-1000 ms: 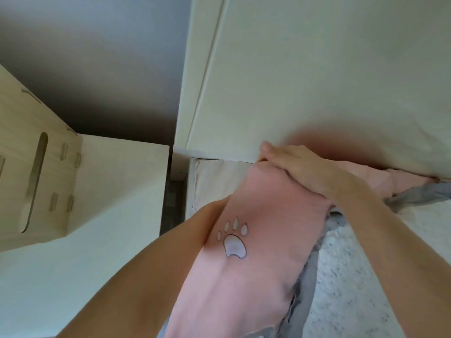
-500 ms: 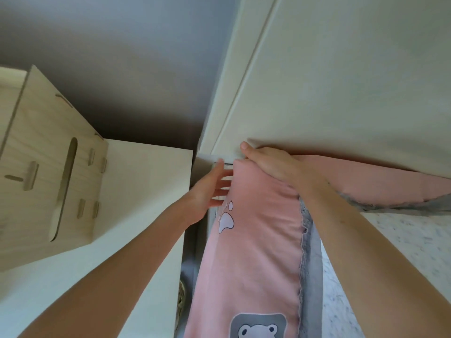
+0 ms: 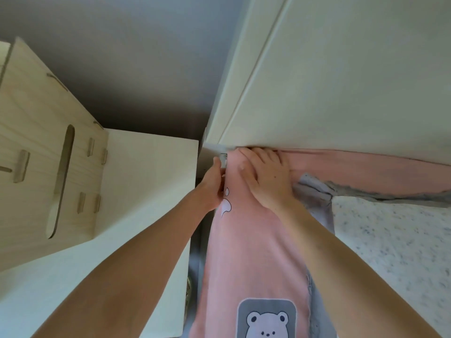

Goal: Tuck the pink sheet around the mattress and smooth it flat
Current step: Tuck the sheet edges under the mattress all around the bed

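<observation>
The pink sheet (image 3: 253, 254), printed with a paw and a grey bear patch, wraps the mattress corner beside the headboard. Bare speckled white mattress (image 3: 395, 242) shows at the right, bordered by the sheet's grey edging. My right hand (image 3: 264, 178) lies flat with fingers spread on the pink corner, fingertips against the headboard's base. My left hand (image 3: 214, 185) reaches down the mattress's left side at the corner; its fingers go behind the sheet's edge and are mostly hidden.
A cream headboard panel (image 3: 341, 76) rises directly behind the corner. A pale bedside table (image 3: 146, 191) stands close on the left with a narrow gap to the bed. A slotted plywood box (image 3: 44, 152) sits on it. A grey wall lies beyond.
The view shifted left along the bed. My left hand came from beneath the sheet to the mattress's left side. My right hand flattened on the corner, and the pink fabric now lies pulled over it.
</observation>
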`<state>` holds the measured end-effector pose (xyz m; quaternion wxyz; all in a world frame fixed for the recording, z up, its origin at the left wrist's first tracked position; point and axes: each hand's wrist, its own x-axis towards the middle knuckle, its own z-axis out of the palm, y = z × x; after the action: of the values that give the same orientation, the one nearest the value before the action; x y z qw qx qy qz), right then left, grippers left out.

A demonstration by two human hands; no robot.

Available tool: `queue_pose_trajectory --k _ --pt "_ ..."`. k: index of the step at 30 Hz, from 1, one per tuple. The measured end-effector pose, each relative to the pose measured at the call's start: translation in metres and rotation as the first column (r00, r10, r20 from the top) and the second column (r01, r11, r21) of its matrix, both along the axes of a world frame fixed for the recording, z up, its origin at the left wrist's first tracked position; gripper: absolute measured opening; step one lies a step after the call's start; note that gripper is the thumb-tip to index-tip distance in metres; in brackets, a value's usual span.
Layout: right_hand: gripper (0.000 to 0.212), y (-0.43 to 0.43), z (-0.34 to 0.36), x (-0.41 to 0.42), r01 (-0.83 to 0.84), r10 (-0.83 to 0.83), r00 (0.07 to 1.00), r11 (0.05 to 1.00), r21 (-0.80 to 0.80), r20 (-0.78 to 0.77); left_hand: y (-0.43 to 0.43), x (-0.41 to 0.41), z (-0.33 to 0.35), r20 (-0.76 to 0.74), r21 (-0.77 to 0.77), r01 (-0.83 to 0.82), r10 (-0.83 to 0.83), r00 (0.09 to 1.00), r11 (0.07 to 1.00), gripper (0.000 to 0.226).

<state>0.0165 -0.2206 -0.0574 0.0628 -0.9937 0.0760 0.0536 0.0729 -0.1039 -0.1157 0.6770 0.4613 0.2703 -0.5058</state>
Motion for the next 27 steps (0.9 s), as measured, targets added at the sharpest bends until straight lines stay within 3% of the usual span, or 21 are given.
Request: queue_pose_trajectory --k 3,6,9,12,15,17,19,22,23,26,27 --pt "0.047 -0.003 -0.014 0.000 -0.006 0.007 1.000 0.998 -0.056 0.014 0.007 -0.011 -0.001 -0.003 0.035 -0.063 0.063 0.998 0.997 0.057" --pt "0.050 0.001 -0.003 0.002 -0.020 0.019 0.999 0.999 -0.046 -0.027 0.017 -0.024 0.010 0.099 0.099 -0.047 0.037 0.994 0.994 0.047" --pt "0.044 0.015 0.025 -0.003 -0.025 0.030 0.997 0.998 -0.059 0.078 0.032 -0.051 0.024 0.195 0.178 0.009 -0.045 0.980 0.984 0.039" --pt "0.028 0.042 0.045 -0.031 -0.210 0.227 0.954 0.972 -0.104 0.194 0.056 -0.090 0.034 0.321 0.234 -0.001 -0.076 0.944 0.972 0.035" --pt "0.024 0.071 0.031 -0.060 -0.560 0.559 0.828 0.824 -0.085 -0.041 0.084 -0.127 0.046 0.392 0.243 -0.075 -0.028 0.920 0.967 0.021" --pt "0.030 0.080 0.015 -0.070 -0.682 0.633 0.716 0.724 -0.104 -0.294 0.102 -0.147 0.050 0.325 0.212 -0.142 0.068 0.943 0.967 0.027" --pt "0.036 0.088 0.001 -0.075 -0.679 0.564 0.677 0.726 -0.107 -0.473 0.116 -0.158 0.047 0.266 0.230 -0.193 0.129 0.955 0.954 0.033" --pt "0.041 0.108 -0.015 -0.078 -0.509 0.334 0.668 0.857 -0.081 -0.665 0.125 -0.164 0.038 0.276 0.259 -0.204 0.130 0.952 0.944 0.034" --pt "0.037 0.117 -0.018 -0.078 -0.531 0.288 0.624 0.838 -0.124 -0.726 0.126 -0.166 0.037 0.278 0.266 -0.201 0.125 0.952 0.943 0.034" --pt "0.036 0.134 -0.019 -0.081 -0.780 0.294 0.428 0.599 -0.185 -0.855 0.128 -0.179 0.034 0.255 0.273 -0.173 0.103 0.962 0.946 0.030" --pt "0.037 0.135 -0.015 -0.080 -0.782 0.258 0.424 0.587 -0.208 -0.868 0.129 -0.184 0.034 0.247 0.274 -0.158 0.090 0.965 0.949 0.027"
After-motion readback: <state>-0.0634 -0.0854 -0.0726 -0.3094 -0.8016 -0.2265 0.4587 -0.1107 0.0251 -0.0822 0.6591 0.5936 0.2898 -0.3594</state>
